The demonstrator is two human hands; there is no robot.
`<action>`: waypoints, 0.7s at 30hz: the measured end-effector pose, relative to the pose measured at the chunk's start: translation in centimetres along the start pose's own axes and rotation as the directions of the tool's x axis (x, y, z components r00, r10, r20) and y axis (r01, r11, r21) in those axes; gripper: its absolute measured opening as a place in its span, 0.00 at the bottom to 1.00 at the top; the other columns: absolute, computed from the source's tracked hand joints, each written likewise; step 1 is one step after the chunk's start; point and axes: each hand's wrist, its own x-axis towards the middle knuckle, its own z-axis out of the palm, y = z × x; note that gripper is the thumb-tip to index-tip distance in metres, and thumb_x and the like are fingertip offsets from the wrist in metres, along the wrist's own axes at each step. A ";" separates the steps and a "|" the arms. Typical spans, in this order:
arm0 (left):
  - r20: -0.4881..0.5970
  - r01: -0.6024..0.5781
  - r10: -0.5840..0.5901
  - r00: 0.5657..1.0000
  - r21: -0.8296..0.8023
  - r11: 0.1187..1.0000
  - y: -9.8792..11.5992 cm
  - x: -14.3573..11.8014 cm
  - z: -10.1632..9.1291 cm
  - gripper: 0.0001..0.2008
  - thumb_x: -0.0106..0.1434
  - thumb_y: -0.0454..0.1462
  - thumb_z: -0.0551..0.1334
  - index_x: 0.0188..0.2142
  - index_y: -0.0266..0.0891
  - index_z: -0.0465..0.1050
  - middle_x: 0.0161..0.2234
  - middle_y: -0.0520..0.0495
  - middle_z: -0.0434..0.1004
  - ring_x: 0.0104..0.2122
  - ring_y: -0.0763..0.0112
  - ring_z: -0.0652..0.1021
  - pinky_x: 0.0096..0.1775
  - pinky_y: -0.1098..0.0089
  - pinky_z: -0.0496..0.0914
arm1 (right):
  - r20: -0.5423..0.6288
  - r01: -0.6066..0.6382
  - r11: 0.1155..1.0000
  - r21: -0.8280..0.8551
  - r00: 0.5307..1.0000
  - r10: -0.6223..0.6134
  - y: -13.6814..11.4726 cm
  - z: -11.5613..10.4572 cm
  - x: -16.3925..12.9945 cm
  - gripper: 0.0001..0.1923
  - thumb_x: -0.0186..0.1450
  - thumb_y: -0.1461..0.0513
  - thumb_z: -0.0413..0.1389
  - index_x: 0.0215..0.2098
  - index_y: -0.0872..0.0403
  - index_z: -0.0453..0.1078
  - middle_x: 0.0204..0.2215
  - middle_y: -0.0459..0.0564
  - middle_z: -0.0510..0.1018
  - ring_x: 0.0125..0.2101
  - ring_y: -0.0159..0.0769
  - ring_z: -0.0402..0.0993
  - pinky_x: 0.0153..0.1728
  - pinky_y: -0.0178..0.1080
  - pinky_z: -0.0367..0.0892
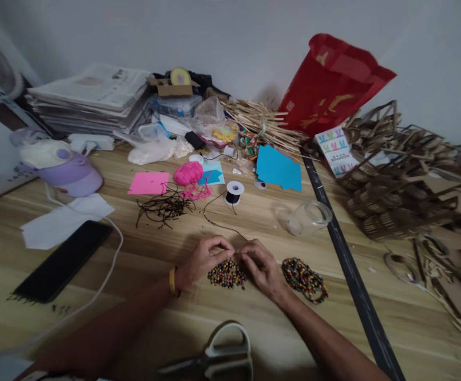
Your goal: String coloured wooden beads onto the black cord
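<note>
My left hand [208, 256], with a yellow band at the wrist, has thumb and forefinger pinched together over a loose pile of small multicoloured beads [226, 274]. Facing it, my right hand [261, 266] pinches a thin black cord [230, 228]. The cord runs back, with a few beads on it, towards a white spool of black cord [234, 193]. The two sets of fingertips nearly meet; what the left ones hold is too small to make out. To the right of my right hand lies a coil of strung beads [304, 280].
Scissors [228, 353] lie at the near edge. A glass jar [308, 218] rests at right, beside woven baskets [389, 201]. Cut black cords [164, 205], pink yarn [188, 173] and blue paper [278, 168] lie behind. A phone [63, 262] and white cable [111, 270] are at left.
</note>
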 end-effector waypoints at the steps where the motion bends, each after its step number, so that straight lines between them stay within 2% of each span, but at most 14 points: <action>1: -0.018 -0.010 0.010 1.000 0.027 1.000 0.1 0.1 -0.3 0.09 0.61 0.38 0.58 0.30 0.35 0.73 0.32 0.46 0.78 0.35 0.68 0.76 0.40 0.70 0.69 | -0.012 -0.057 0.998 0.024 0.998 0.057 0.0 -0.3 0.1 0.06 0.67 0.59 0.52 0.35 0.53 0.68 0.32 0.50 0.72 0.35 0.36 0.69 0.38 0.39 0.65; 2: -0.056 -0.012 0.015 0.998 0.056 0.998 0.1 0.3 -0.6 0.10 0.62 0.38 0.57 0.30 0.36 0.73 0.32 0.46 0.78 0.36 0.67 0.76 0.41 0.70 0.69 | -0.018 -0.118 0.991 0.060 0.993 0.119 0.1 -0.6 0.2 0.07 0.67 0.58 0.52 0.36 0.54 0.67 0.32 0.50 0.71 0.35 0.35 0.68 0.37 0.37 0.65; 5: -0.206 0.015 0.014 0.979 0.138 0.990 -0.3 1.0 -1.8 0.11 0.63 0.39 0.55 0.31 0.37 0.74 0.33 0.46 0.78 0.39 0.65 0.75 0.43 0.68 0.68 | 0.053 -0.298 0.936 0.186 0.954 0.293 0.3 -1.6 0.7 0.10 0.68 0.54 0.51 0.36 0.53 0.64 0.25 0.44 0.67 0.23 0.29 0.62 0.23 0.31 0.60; 7: -0.307 0.038 0.024 0.951 0.193 0.980 -0.8 1.5 -2.8 0.12 0.64 0.39 0.54 0.33 0.36 0.74 0.35 0.44 0.78 0.41 0.64 0.75 0.44 0.67 0.68 | 0.108 -0.353 0.916 0.190 0.935 0.338 0.4 -2.5 1.0 0.12 0.67 0.53 0.51 0.36 0.54 0.64 0.25 0.43 0.67 0.22 0.28 0.61 0.21 0.31 0.58; 8: -0.313 0.026 0.048 0.948 0.226 0.974 -1.2 1.8 -3.3 0.12 0.65 0.39 0.53 0.35 0.36 0.75 0.37 0.44 0.78 0.42 0.63 0.74 0.46 0.67 0.68 | 0.112 -0.355 0.919 0.170 0.934 0.340 0.4 -3.0 1.2 0.12 0.66 0.53 0.52 0.35 0.54 0.65 0.25 0.44 0.67 0.23 0.28 0.62 0.22 0.31 0.59; 11: -0.253 -0.051 0.143 0.957 0.337 0.940 -2.7 2.6 -4.5 0.14 0.65 0.34 0.51 0.42 0.36 0.74 0.44 0.42 0.76 0.46 0.63 0.73 0.51 0.65 0.66 | 0.177 -0.359 0.924 0.135 0.926 0.334 -0.2 -4.5 1.8 0.13 0.66 0.52 0.52 0.36 0.54 0.65 0.24 0.44 0.68 0.25 0.30 0.64 0.25 0.32 0.62; 14: -0.141 -0.080 0.176 0.974 0.511 0.856 -3.8 3.1 -5.0 0.16 0.63 0.29 0.51 0.45 0.36 0.74 0.47 0.42 0.74 0.48 0.63 0.71 0.54 0.60 0.63 | 0.277 -0.365 0.928 0.079 0.902 0.332 -1.1 -5.9 2.1 0.13 0.67 0.52 0.52 0.35 0.55 0.65 0.23 0.44 0.68 0.25 0.31 0.65 0.26 0.35 0.64; 18: 0.006 -0.143 0.194 0.981 0.700 0.700 -3.9 3.1 -4.9 0.14 0.63 0.29 0.52 0.43 0.36 0.74 0.45 0.41 0.73 0.46 0.61 0.70 0.54 0.57 0.63 | 0.285 -0.354 0.934 0.049 0.901 0.327 -1.9 -6.9 2.5 0.14 0.67 0.52 0.52 0.35 0.55 0.66 0.24 0.45 0.70 0.26 0.32 0.68 0.29 0.37 0.67; 21: 0.042 -0.164 0.202 0.978 0.754 0.637 -3.7 3.2 -4.9 0.12 0.64 0.29 0.51 0.39 0.36 0.73 0.41 0.42 0.73 0.43 0.63 0.71 0.53 0.59 0.63 | 0.270 -0.343 0.939 0.029 0.907 0.323 -2.1 -7.2 2.7 0.13 0.67 0.53 0.51 0.34 0.55 0.65 0.24 0.45 0.70 0.26 0.32 0.69 0.29 0.37 0.68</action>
